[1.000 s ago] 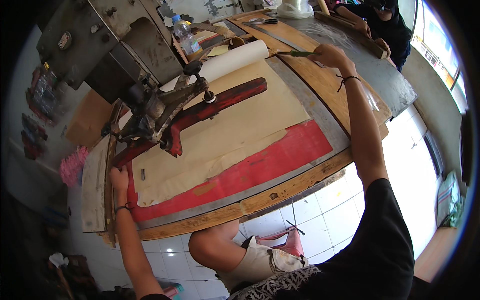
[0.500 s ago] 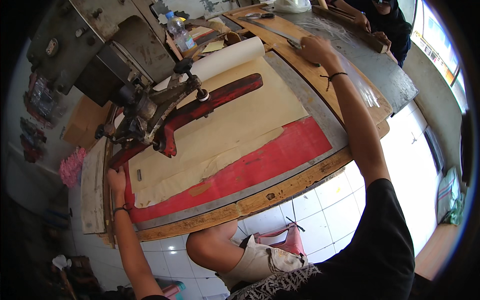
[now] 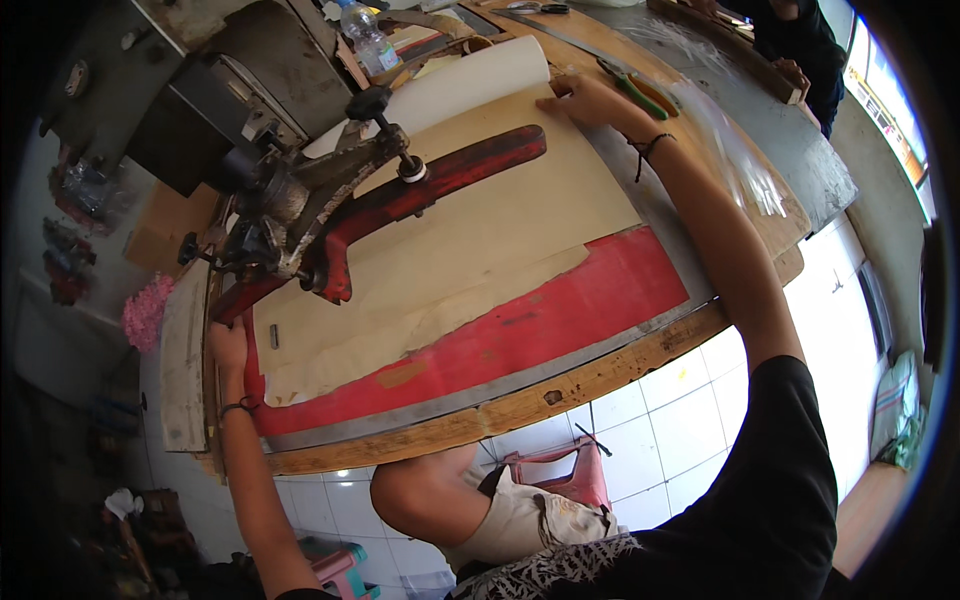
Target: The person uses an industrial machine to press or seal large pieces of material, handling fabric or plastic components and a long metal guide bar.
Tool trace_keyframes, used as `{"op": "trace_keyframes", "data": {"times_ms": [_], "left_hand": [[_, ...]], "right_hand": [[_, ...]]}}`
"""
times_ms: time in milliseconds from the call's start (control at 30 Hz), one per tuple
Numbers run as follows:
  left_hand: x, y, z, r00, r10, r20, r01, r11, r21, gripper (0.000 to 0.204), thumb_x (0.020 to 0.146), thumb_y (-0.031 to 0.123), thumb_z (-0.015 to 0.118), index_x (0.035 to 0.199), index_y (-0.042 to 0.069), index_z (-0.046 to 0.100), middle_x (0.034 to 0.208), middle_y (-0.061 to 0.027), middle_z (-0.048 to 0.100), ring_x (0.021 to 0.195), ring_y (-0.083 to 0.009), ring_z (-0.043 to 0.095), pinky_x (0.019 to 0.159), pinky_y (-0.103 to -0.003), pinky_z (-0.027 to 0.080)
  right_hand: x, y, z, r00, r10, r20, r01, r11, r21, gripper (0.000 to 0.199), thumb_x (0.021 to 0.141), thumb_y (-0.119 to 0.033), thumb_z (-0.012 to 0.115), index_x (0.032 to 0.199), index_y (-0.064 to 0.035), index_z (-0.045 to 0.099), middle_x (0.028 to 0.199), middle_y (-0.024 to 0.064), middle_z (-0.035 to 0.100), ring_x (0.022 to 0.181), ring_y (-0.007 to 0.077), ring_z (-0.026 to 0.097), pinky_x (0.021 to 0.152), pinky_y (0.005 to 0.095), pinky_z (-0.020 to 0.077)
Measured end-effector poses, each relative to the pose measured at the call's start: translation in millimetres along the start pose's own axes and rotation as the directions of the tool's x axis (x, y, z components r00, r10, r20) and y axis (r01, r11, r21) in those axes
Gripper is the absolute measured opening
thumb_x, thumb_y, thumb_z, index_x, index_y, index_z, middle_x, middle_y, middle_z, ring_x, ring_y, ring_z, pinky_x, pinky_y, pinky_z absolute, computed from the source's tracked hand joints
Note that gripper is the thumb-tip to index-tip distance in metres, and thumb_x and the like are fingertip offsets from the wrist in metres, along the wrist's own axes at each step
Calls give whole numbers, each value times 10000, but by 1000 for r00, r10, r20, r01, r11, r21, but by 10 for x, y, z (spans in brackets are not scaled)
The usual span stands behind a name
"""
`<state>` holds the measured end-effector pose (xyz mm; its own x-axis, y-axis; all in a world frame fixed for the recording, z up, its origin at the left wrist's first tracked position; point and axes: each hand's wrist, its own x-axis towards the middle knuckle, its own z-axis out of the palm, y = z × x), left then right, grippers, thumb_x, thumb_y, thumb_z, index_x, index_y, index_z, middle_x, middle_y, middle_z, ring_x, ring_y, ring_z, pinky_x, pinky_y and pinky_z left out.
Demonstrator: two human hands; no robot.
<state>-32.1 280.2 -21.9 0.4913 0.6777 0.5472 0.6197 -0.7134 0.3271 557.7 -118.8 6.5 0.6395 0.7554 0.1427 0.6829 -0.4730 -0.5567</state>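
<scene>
A heavy machine with a long red metal arm (image 3: 440, 190) reaches over a beige sheet (image 3: 480, 240), which lies on a red sheet (image 3: 600, 285). My left hand (image 3: 229, 347) is closed at the left edge of the work surface, just below the red arm's lower end; what its fingers grip is hidden. At the beige sheet's far right, my right hand (image 3: 592, 103) reaches in with fingers apart, close to the white roll (image 3: 490, 80). Green-handled pliers (image 3: 640, 93) lie on the wooden board right beside that hand. A small grey metal piece (image 3: 274, 336) rests on the beige sheet's left part.
Scissors (image 3: 538, 8) and clear plastic strips (image 3: 735, 170) lie on the board (image 3: 700, 100). A plastic bottle (image 3: 368, 40) stands behind the roll. Across the grey table (image 3: 800, 165), another person's hands hold a wooden bar (image 3: 740, 45). A pink stool (image 3: 575, 475) is below.
My right hand has let go of the pliers and moved left to the beige sheet's edge. The pliers now lie on the board. My left hand stays at the left edge.
</scene>
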Motion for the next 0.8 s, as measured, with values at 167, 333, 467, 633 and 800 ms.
{"op": "trace_keyframes", "data": {"times_ms": [167, 333, 467, 633, 800], "left_hand": [[-1, 125, -40, 1000, -6, 25, 5, 1000, 26, 246, 870, 144, 608, 1066, 14, 681, 979, -207, 696, 948, -381, 663, 782, -419, 507], [-24, 137, -113, 999, -25, 28, 26, 1000, -12, 258, 878, 142, 594, 1085, 10, 672, 1024, -216, 690, 974, -353, 669, 810, -407, 499], [-23, 243, -75, 1000, -22, 7, 22, 1000, -13, 267, 874, 138, 589, 1086, -4, 666, 1028, -224, 686, 974, -349, 669, 816, -405, 496], [-53, 249, -85, 998, -64, 21, 62, 996, 64, 259, 858, 157, 606, 1024, -31, 674, 932, -242, 685, 894, -398, 670, 746, -434, 502], [12, -53, -102, 992, -122, 27, 119, 986, 115, 307, 838, 204, 636, 926, -90, 648, 844, -288, 656, 824, -430, 662, 691, -470, 493]], "right_hand": [[46, 19, 23, 975, -214, -61, 221, 962, 162, 550, 832, -439, 688, 1234, -69, 625, 1157, 149, 667, 1071, 243, 624, 901, 338, 468], [-134, -268, -14, 998, -56, 33, 56, 998, 0, 590, 782, -466, 725, 1184, -40, 656, 1064, 154, 700, 978, 246, 655, 857, 354, 484], [-180, -294, -174, 989, -85, 122, 86, 996, 0, 519, 810, -468, 732, 1147, -76, 684, 995, 98, 711, 921, 190, 652, 803, 331, 495], [-323, -284, -278, 971, -152, 186, 162, 986, -40, 561, 782, -498, 756, 1116, -51, 694, 929, 90, 710, 832, 183, 656, 748, 318, 495], [-438, -367, -305, 970, -111, 216, 110, 994, 19, 628, 753, -576, 739, 1049, -23, 703, 855, 88, 691, 773, 180, 638, 692, 308, 484]]}}
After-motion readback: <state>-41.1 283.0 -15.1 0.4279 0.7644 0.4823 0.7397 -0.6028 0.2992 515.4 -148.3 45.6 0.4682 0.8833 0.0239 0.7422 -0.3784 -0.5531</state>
